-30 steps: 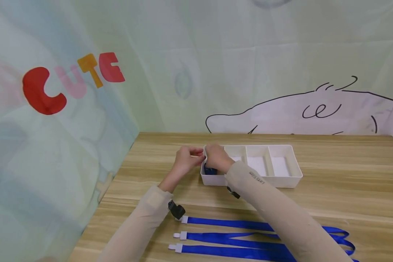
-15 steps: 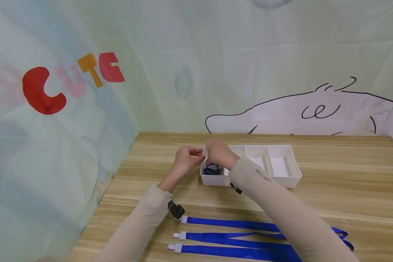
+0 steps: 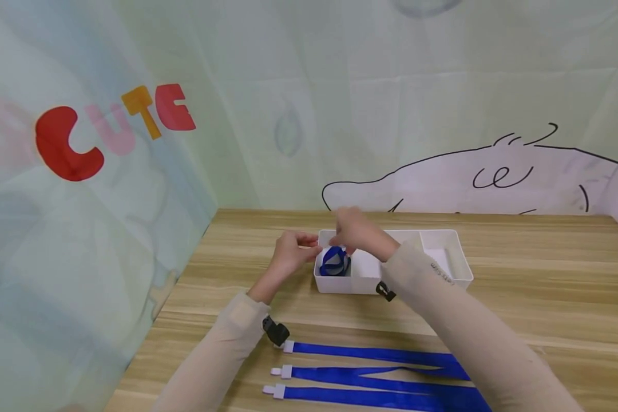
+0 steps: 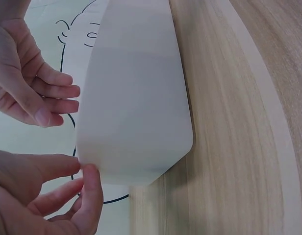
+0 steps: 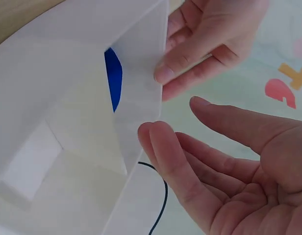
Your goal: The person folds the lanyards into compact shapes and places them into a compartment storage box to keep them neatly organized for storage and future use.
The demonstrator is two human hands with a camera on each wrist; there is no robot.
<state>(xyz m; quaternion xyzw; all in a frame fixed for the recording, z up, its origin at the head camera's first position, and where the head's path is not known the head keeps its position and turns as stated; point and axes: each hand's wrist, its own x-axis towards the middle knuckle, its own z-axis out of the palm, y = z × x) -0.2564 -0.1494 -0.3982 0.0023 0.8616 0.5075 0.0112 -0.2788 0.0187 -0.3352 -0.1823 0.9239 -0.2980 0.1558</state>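
Note:
A white divided box (image 3: pixel 335 284) stands on the wooden table. My left hand (image 3: pixel 290 252) pinches its left end wall at the rim between thumb and fingers, as the left wrist view also shows. A coiled blue lanyard (image 3: pixel 335 262) lies in the leftmost compartment; only a blue sliver of it shows in the right wrist view. My right hand (image 3: pixel 360 233) is over the box just right of that compartment, its fingers (image 5: pixel 175 171) apart from the thumb with nothing between them.
Several blue lanyard straps with white clips (image 3: pixel 283 391) are stretched across the table (image 3: pixel 216 366) in front of the box, partly under the right sleeve (image 3: pixel 474 326). A printed cloth backdrop (image 3: pixel 268 114) rises behind and to the left.
My right hand has lifted out of the leftmost compartment and moved up and right, leaving the coiled lanyard there, loosened a little. My left hand has stayed at the box's end.

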